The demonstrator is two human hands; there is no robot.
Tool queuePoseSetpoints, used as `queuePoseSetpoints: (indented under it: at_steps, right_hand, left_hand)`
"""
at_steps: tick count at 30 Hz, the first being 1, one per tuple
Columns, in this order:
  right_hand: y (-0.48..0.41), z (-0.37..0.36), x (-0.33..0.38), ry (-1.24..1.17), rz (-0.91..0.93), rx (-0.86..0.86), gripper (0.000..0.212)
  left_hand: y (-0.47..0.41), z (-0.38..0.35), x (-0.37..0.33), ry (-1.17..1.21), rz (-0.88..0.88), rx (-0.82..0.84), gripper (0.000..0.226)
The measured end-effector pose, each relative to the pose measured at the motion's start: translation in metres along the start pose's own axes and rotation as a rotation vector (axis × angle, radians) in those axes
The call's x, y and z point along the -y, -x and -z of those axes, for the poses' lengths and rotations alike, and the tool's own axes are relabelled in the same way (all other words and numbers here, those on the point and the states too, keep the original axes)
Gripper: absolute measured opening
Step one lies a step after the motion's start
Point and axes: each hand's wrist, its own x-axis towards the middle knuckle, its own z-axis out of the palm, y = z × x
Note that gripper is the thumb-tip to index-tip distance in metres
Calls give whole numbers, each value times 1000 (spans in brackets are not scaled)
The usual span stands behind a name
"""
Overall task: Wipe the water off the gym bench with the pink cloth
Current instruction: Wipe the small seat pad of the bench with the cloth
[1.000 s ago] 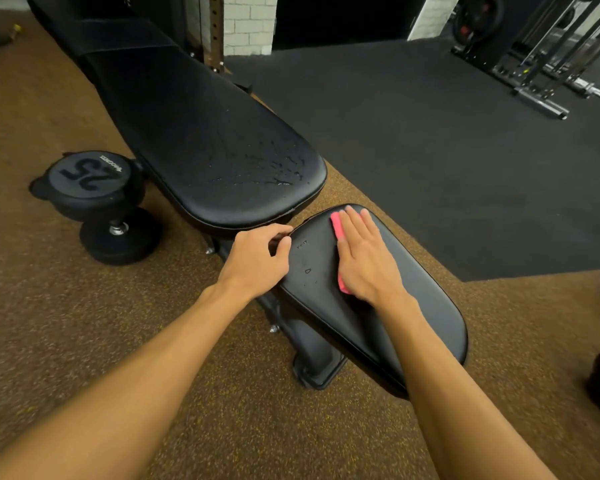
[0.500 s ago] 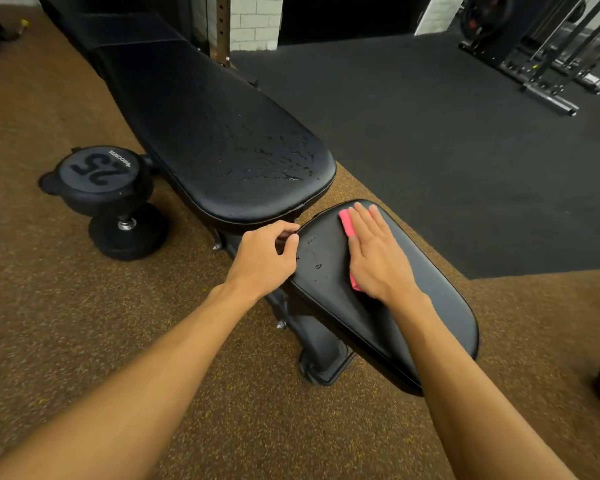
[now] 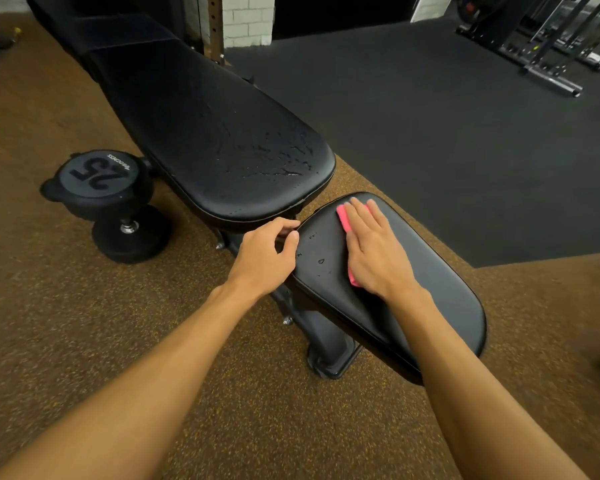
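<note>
At the far left, a round black dumbbell (image 3: 97, 176) with a grey 25 on its end stood on the brown speckled floor (image 3: 84, 341), just beside the black padded gym bench (image 3: 326, 337). The bench's long back pad (image 3: 205, 126) had lots of water drops (image 3: 284, 161) near its closer end. Your left hand (image 3: 262, 259) had its fingers and thumb curled round the left edge of the short seat pad (image 3: 440, 296). A few small drops (image 3: 321, 261) sat on that pad between your two hands. Your right hand (image 3: 376, 252) lay flat, fingers straight and close together, pressing the pink cloth (image 3: 343, 216) down on the seat pad near its far end. Only the cloth's left edge peeked out. To the right was a dark grey floor mat (image 3: 465, 133), and metal gym frames (image 3: 548, 46) stood far back.
</note>
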Motion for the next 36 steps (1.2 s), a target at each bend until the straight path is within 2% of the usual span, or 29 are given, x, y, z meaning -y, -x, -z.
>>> queuePoseSetpoints:
  at_steps: [6,8,10,14,16,18,21,23,26,28,30,34,36]
  right_hand:
    - [36,-5,14,-53,311,94,51]
    - [44,0,0,-75,280,92,51]
    - [36,4,-7,-79,175,59,51]
    - [4,-2,11,-60,45,13,51]
    - [3,-5,24,-40,98,13,51]
    - [17,-8,29,-17,233,21,51]
    - [47,-5,16,-40,346,66,52]
    - [54,0,1,-55,280,63,52]
    - [36,3,-3,-65,87,31,51]
    - [23,-1,9,-45,49,29,51]
    - [22,-5,21,-45,101,39,52]
    - [55,-7,20,-54,345,90,54]
    - [66,-2,9,-67,337,93,53]
  left_hand:
    - [2,5,2,7,-14,2,29]
    - [2,6,3,16,-10,15,29]
    - [0,9,4,26,-6,31,28]
    - [1,15,6,9,-5,49,27]
    - [3,15,7,13,-4,43,27]
    - [4,16,8,5,-12,41,27]
    - [3,16,9,15,-11,50,27]
    - [3,15,10,28,-1,50,26]
    - [3,16,9,32,10,61,26]
    - [3,17,9,39,14,56,26]
    - [4,18,8,50,14,50,26]
    - [7,18,8,39,-1,57,28]
    - [7,18,8,36,3,67,28]
